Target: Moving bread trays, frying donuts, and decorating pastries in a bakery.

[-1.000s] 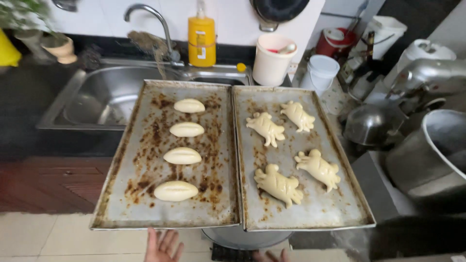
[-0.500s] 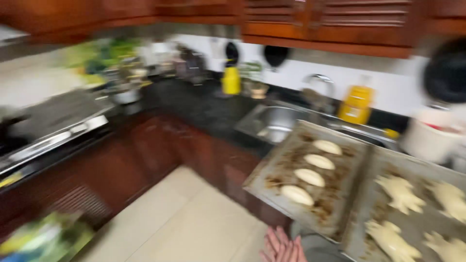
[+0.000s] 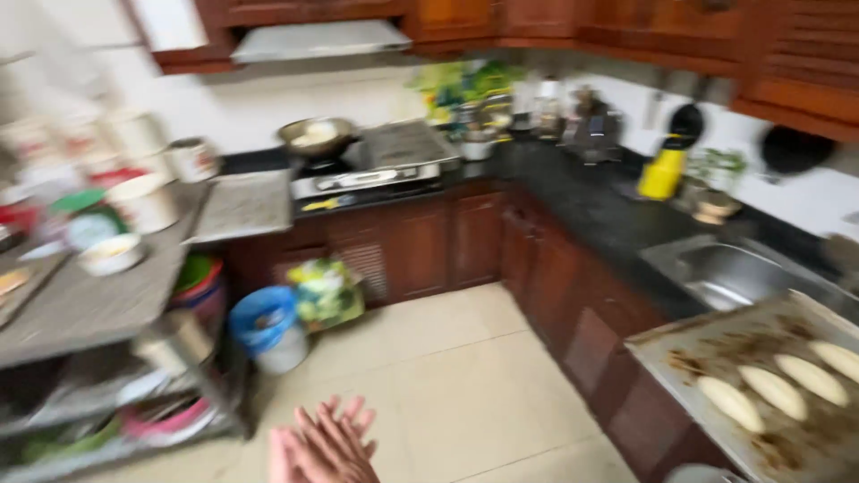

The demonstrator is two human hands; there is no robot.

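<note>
My two hands sit at the bottom middle of the head view, held close together with palms nearly touching and fingers spread. My left hand and my right hand hold nothing and hover over the tiled floor. Far to their right, a stained baking tray rests on the counter edge with oval dough pieces in a row. The picture is blurred by motion.
A steel sink and yellow bottle are on the dark counter at right. A stove with a pan stands at the back. A blue bucket and a cluttered metal rack stand at left.
The view has swung left, from looking down on two baking trays to the kitchen floor and stove. My hands have come further into view, close together.
</note>
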